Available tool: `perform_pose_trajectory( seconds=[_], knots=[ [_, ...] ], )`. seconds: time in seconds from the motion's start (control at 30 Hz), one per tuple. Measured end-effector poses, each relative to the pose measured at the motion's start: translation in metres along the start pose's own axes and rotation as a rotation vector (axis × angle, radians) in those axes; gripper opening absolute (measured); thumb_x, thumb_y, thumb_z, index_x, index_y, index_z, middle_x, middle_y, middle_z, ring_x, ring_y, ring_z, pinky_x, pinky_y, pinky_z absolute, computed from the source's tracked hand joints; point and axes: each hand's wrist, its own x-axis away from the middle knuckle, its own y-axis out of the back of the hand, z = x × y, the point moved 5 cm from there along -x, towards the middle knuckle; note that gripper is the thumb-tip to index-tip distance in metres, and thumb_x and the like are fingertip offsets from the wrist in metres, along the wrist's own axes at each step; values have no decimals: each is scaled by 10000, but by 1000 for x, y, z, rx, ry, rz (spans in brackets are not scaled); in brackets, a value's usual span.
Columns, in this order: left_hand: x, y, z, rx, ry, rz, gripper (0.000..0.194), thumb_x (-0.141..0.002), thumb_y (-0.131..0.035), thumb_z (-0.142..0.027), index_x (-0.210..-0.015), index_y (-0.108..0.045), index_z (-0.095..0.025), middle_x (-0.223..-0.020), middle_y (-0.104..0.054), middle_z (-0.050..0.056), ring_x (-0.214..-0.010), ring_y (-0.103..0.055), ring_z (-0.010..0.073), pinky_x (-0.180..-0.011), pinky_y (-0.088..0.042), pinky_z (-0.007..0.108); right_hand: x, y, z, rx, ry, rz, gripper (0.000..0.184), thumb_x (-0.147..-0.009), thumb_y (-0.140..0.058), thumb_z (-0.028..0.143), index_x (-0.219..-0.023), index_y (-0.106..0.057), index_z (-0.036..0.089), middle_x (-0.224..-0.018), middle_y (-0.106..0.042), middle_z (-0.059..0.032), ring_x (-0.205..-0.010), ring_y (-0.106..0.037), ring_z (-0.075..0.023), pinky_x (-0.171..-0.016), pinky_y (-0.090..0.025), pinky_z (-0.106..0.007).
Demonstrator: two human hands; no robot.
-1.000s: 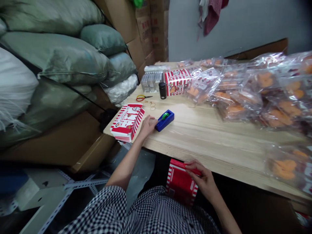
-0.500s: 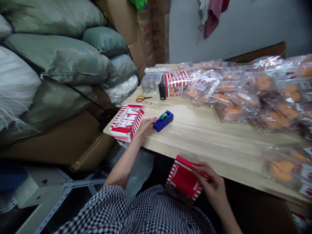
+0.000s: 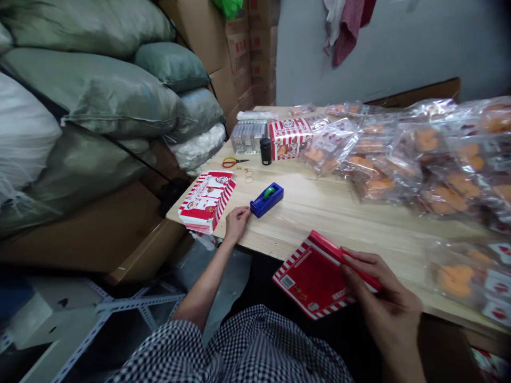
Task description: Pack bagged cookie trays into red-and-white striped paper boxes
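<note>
My left hand [image 3: 236,223] is at the near end of a blue tape dispenser [image 3: 261,206] with a green roll core. Its thumb and fingers are pinched together; whatever is between them is too small to make out. Over the table's front edge, my right hand [image 3: 385,295] grips a red box [image 3: 319,276] with red-and-white striped edges, tilted and flat-looking. A barcode shows on the side facing me. Left of my left hand lies a stack of flat printed red-and-white boxes [image 3: 207,199].
Scissors [image 3: 235,162], a black bottle [image 3: 265,151], a standing striped box [image 3: 290,138] and clear plastic cases [image 3: 249,135] occupy the back of the wooden table [image 3: 303,213]. Clear bags with orange items [image 3: 379,183] pile up at right. Big sacks [image 3: 99,90] are stacked at left.
My left hand has drawn back slightly toward me from the tape dispenser, its fingers now pinched. My right hand has moved right with the red box, raising it a little.
</note>
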Motion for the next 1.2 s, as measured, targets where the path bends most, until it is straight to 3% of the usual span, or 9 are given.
perform_pose_trajectory(
  seconds=[0.1,0.2,0.37,0.43,0.53,0.73,0.83,1.0,1.2],
  knots=[
    [26,-7,-31,23,-28,18,212,-793,-722,-359,-848,-755,-157,-802,-723,50,-742,-667,176,-780,-544,315,-2,1,13,54,92,-99,172,-868,-710,178,-1013,-778,239,-1084,-719,-86,-985,-686,-250,-848,-547,-421],
    [61,-25,-83,105,-89,59,221,-845,-707,-361,-945,-769,-175,-796,-714,23,-665,-644,129,-705,-535,262,-13,2,25,155,166,-182,200,-869,-712,175,-1032,-772,273,-1122,-713,-87,-998,-687,-258,-849,-575,-447],
    [117,-71,-161,335,-76,239,170,-836,-746,-300,-979,-793,-220,-767,-701,12,-578,-620,102,-617,-531,246,-24,-20,8,228,193,-31,235,-945,-609,214,-1113,-740,313,-1175,-680,-87,-1064,-672,-270,-865,-597,-469],
    [130,-90,-173,438,-4,315,405,-817,-768,-283,-1218,-712,-271,-762,-702,-2,-576,-622,105,-612,-542,248,-21,-28,-4,222,182,5,323,-953,-595,216,-1252,-671,314,-1198,-677,-87,-1079,-674,-267,-888,-594,-466],
    [134,-110,-170,560,87,357,801,-800,-791,-263,-1505,-414,-312,-763,-701,-21,-607,-632,102,-651,-548,235,-14,-32,-17,185,121,-42,510,-935,-638,221,-1419,-516,324,-1239,-680,-82,-1092,-686,-260,-915,-591,-449],
    [127,-131,-134,595,227,367,943,-800,-796,-288,-1562,-242,-239,-738,-715,-14,-605,-645,103,-654,-530,217,-12,-32,-16,198,171,-8,574,-938,-631,178,-1457,-461,354,-1261,-672,-63,-1140,-669,-248,-956,-572,-424],
    [126,-135,-124,613,276,370,961,-782,-813,-318,-1552,-248,-218,-751,-731,2,-611,-663,120,-638,-530,227,-19,-29,-10,255,231,79,564,-957,-589,161,-1468,-466,366,-1257,-658,-67,-1125,-657,-248,-935,-573,-425],
    [125,-136,-124,568,296,389,931,-768,-819,-373,-1524,-298,-214,-785,-756,26,-599,-675,134,-623,-526,234,-29,-28,-1,398,314,234,486,-989,-523,169,-1414,-537,405,-1239,-648,-68,-1114,-632,-250,-1089,-440,-576],
    [114,-128,-129,303,132,344,776,-748,-817,-428,-1419,-484,-225,-620,-658,-48,-482,-537,97,-541,-429,211,-33,-29,1,282,253,225,414,-995,-534,196,-1358,-596,386,-1126,-630,-73,-1054,-637,-223,-972,-552,-490]
  ],
)
